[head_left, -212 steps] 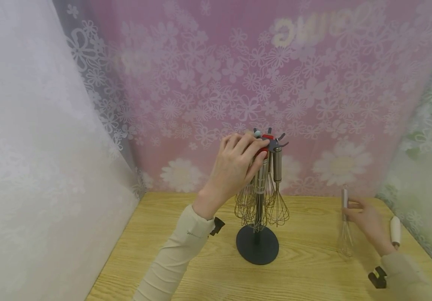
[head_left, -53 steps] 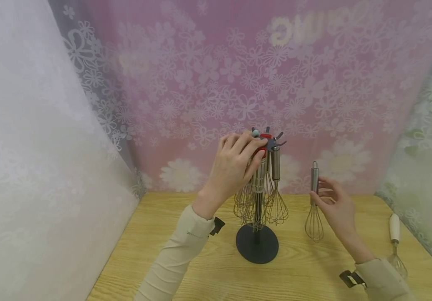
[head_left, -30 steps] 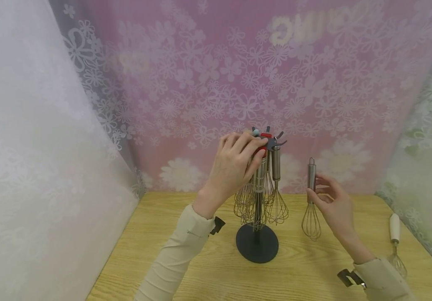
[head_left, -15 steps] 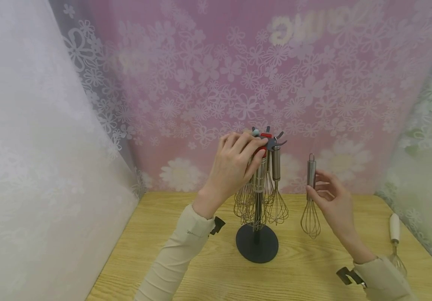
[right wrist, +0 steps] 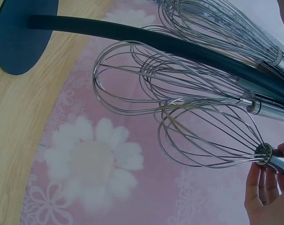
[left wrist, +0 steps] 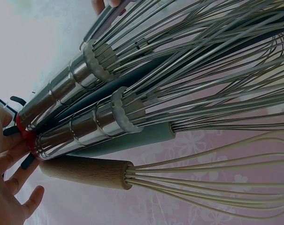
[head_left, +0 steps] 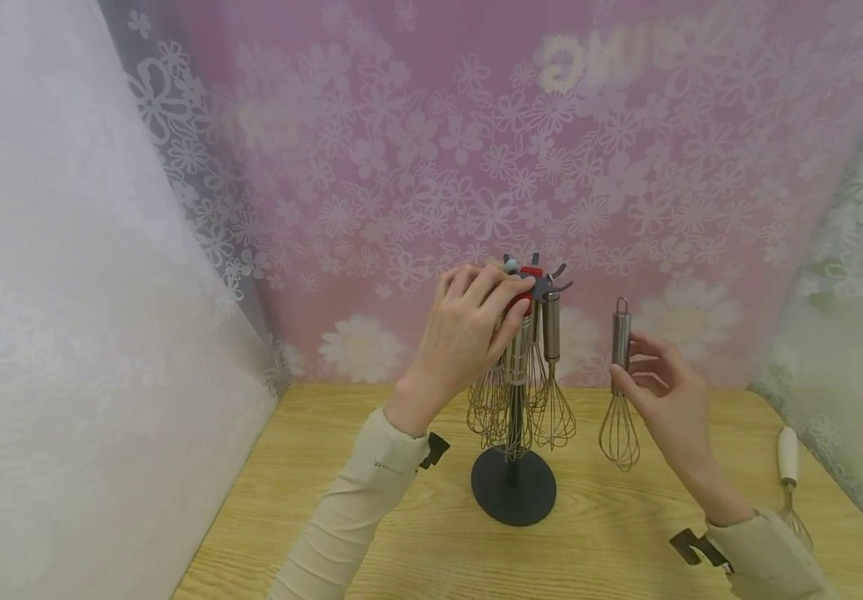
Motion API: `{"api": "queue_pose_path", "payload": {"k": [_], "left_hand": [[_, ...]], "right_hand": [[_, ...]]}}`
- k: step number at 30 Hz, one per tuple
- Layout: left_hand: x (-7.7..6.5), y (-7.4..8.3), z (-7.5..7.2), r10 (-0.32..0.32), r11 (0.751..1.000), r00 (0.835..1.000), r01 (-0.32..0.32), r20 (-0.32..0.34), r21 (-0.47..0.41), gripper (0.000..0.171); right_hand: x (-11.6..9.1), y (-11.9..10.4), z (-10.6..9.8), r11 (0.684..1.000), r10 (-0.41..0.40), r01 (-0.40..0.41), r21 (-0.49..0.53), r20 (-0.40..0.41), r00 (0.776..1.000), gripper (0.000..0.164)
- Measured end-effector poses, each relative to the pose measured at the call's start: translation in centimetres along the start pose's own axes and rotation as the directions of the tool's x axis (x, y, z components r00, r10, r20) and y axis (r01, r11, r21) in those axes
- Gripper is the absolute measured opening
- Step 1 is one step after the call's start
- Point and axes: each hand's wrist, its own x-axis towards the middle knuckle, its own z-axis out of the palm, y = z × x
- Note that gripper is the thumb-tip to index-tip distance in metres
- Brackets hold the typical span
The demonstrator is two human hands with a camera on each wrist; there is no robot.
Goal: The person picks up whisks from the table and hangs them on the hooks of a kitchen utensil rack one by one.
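My left hand holds the top of a dark whisk stand, fingers curved over its hooks. Several whisks hang there, among them one with a plain steel handle. The left wrist view shows steel handles with red ends, a green handle and a wooden-handled whisk with cream wires. Right of the stand, my right hand pinches a small steel whisk by its handle. This whisk is upright above the table, loop at the top, wires down, apart from the stand.
A white-handled whisk lies at the right side of the wooden table, partly behind the right sleeve. Pink floral cloth hangs behind the table, with pale cloth on the left.
My right hand has brought the small steel whisk from the table's right side leftward toward the stand, then slowly raised it. My left hand has stayed on the stand's top.
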Motion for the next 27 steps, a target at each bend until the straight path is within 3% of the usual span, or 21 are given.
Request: {"api": "queue_pose_path", "payload": {"k": [27], "left_hand": [[0.0, 0.0, 0.0, 0.002, 1.000, 1.000, -0.002, -0.008, 0.002, 0.024]], "right_hand": [[1.0, -3.5, 0.3, 0.998, -0.048, 0.047, 0.040, 0.020, 0.999, 0.052]]}}
